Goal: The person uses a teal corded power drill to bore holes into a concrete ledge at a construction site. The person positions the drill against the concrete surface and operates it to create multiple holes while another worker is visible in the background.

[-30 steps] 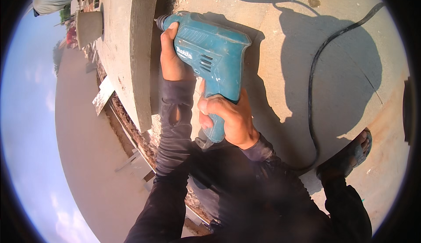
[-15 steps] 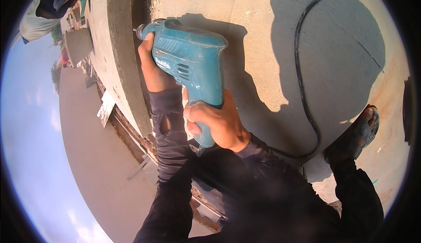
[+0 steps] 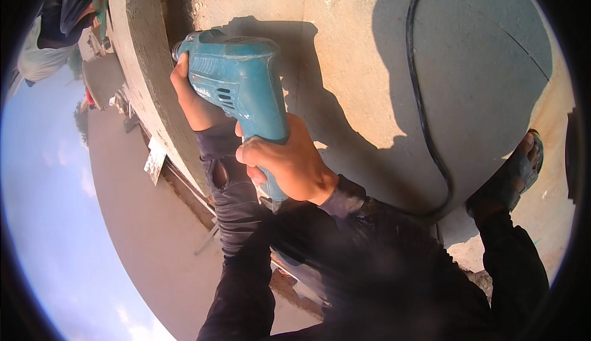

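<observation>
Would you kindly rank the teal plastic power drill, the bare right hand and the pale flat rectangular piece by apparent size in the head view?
1. Teal plastic power drill
2. Bare right hand
3. Pale flat rectangular piece, apparently farther away

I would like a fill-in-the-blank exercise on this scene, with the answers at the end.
1. The right hand grips the power drill by its ____.
2. The left hand is ____ (nearer to/farther from) the chuck than the right hand.
3. The cable is ____ (black/white).
4. A sandal is on the picture's ____ (left/right) side.

Missing words: handle; nearer to; black; right.
</observation>
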Motion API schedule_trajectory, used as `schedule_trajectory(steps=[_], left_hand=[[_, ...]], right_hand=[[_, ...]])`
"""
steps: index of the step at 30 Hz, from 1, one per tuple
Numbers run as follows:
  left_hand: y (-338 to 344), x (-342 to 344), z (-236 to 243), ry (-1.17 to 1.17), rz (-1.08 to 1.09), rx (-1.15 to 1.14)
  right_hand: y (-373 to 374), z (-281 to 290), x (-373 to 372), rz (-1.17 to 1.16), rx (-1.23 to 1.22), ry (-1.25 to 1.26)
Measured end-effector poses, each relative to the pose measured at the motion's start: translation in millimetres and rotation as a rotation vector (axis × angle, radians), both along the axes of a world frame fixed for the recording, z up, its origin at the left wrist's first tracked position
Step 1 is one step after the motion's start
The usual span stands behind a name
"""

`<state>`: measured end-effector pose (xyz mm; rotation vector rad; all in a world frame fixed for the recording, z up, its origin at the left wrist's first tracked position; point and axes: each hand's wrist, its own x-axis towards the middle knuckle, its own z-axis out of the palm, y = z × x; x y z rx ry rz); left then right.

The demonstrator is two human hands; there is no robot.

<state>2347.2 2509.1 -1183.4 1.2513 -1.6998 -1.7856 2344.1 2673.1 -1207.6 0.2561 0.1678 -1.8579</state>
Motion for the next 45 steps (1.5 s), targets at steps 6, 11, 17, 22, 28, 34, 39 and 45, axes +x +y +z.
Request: schedule_trajectory(steps=[6, 11, 17, 22, 28, 34, 39, 45], left_hand=[[13, -2, -4, -0.017, -0.016, -0.051], [8, 4, -5, -0.007, 0.064, -0.037], [12, 9, -4, -0.032, 0.025, -0.079], [22, 7, 0, 0.007, 0.091, 0.035], [20, 17, -1, -0.076, 0.065, -0.111], [33, 28, -1, -0.028, 0.116, -0.07], [23, 41, 1, 0.002, 0.186, -0.066], [32, 54, -7, -0.003, 0.182, -0.09]], right_hand=[[10, 1, 0, 0.051, 0.067, 0.061], [1, -1, -4, 0.019, 0.085, 0.046], [3, -1, 7, 0.025, 0.026, -0.013], [10, 0, 7, 0.043, 0.004, -0.04], [7, 2, 11, 0.053, 0.03, -0.028], [17, -1, 25, 0.055, -0.002, -0.059], [5, -2, 36, 0.062, -0.03, -0.068], [15, -9, 43, 0.099, -0.037, -0.07]])
